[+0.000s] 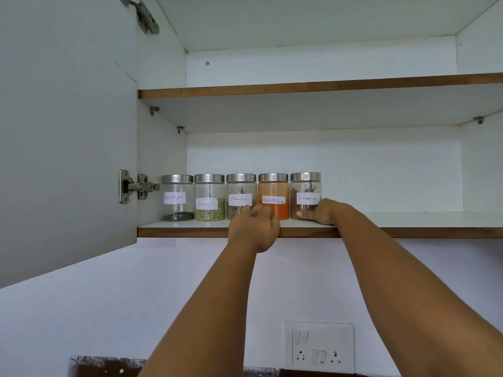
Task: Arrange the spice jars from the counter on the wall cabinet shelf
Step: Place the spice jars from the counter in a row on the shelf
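Note:
Five glass spice jars with steel lids stand in a row on the lower cabinet shelf (381, 220). From the left they are black pepper (177, 197), fennel (209, 198), cinnamon (241, 193), red chilli powder (273, 197) and a second cinnamon jar (306, 191). My right hand (319, 213) grips the base of the rightmost cinnamon jar, thumb across its front. My left hand (254, 227) is at the shelf edge with its fingers curled, knuckles against the bottoms of the middle cinnamon and red chilli jars; it holds nothing that I can see.
The cabinet door (68, 131) hangs open on the left. The upper shelf (326, 85) holds nothing visible. The lower shelf has bare room right of the jars. A switch and socket plate (322, 346) sits on the wall below, above a strip of counter (103, 365).

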